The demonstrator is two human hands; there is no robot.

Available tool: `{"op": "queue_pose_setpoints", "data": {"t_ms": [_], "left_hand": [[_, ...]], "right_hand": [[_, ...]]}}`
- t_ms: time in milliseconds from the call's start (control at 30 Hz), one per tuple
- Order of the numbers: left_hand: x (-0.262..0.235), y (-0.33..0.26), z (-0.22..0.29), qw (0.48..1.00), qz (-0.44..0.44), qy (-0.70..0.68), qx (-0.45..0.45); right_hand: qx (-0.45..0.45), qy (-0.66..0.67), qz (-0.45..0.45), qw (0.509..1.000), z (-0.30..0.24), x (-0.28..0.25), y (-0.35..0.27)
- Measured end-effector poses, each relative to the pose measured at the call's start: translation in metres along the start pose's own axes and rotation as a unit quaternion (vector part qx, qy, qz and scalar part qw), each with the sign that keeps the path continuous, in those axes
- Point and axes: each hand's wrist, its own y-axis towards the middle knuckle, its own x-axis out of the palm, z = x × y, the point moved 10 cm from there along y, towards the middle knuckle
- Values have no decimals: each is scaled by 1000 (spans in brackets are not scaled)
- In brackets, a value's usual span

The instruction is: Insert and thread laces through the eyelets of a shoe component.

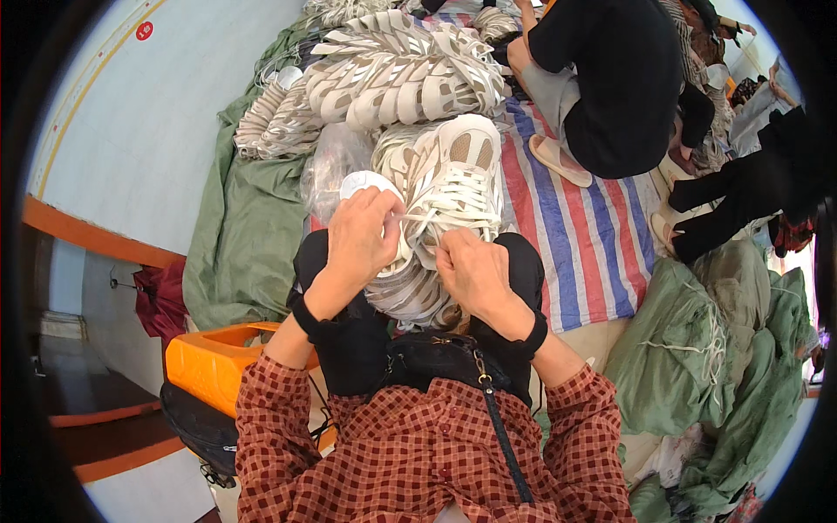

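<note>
A white shoe upper (475,144) with a beige mesh toe lies on my lap, toe pointing away from me. White shoelace (462,193) crosses its front. My left hand (362,231) is closed in a pinch on a strand of the lace, left of the eyelets. At the near end of the upper my right hand (475,272) is closed, thumb and forefinger gripping its edge; its fingertips are partly hidden. Just beyond my left hand sits a white round piece (368,184). More stacked uppers (410,296) show beneath my hands.
Big bundles of nested shoe uppers (401,78) lie ahead beside green sacking (240,209). A person in black (610,87) sits at the right on the striped sheet (575,227). Green sacks (671,340) stand at the right; an orange plastic stool or crate (209,362) is at my left.
</note>
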Motion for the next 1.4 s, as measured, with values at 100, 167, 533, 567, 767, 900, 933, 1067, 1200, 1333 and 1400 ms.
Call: {"op": "queue_pose_setpoints", "data": {"t_ms": [100, 167, 533, 567, 767, 900, 933, 1067, 1200, 1333, 1400], "left_hand": [[5, -1, -7, 995, 68, -23, -71], [26, -4, -23, 987, 47, -95, -124], [74, -47, 25, 940, -193, -199, -197], [91, -55, 27, 937, -247, -155, -191], [148, -86, 43, 699, -283, -548, -362], [102, -77, 80, 782, -438, -411, -166], [95, -82, 79, 786, -471, -378, -135], [43, -57, 7, 953, -198, -141, -180], [28, -63, -17, 973, -211, 48, -86], [56, -91, -10, 948, -284, 140, 15], [61, -96, -14, 951, -284, 120, 13]], "right_hand": [[21, 103, -68, 992, -8, 10, -8], [-11, 169, -119, 978, -34, 14, -20], [-20, -39, 79, 996, 31, -53, 0], [-22, -51, 92, 994, 31, -56, 0], [85, 68, 60, 992, 64, -51, -12], [147, 316, -72, 935, 101, -9, -19], [146, 316, -72, 935, 106, -7, -17], [208, 376, 54, 902, 146, -9, -3], [223, 419, 7, 880, 177, 15, 6], [255, 416, -7, 873, 180, 22, 3], [286, 526, -16, 801, 177, 27, -4]]}}
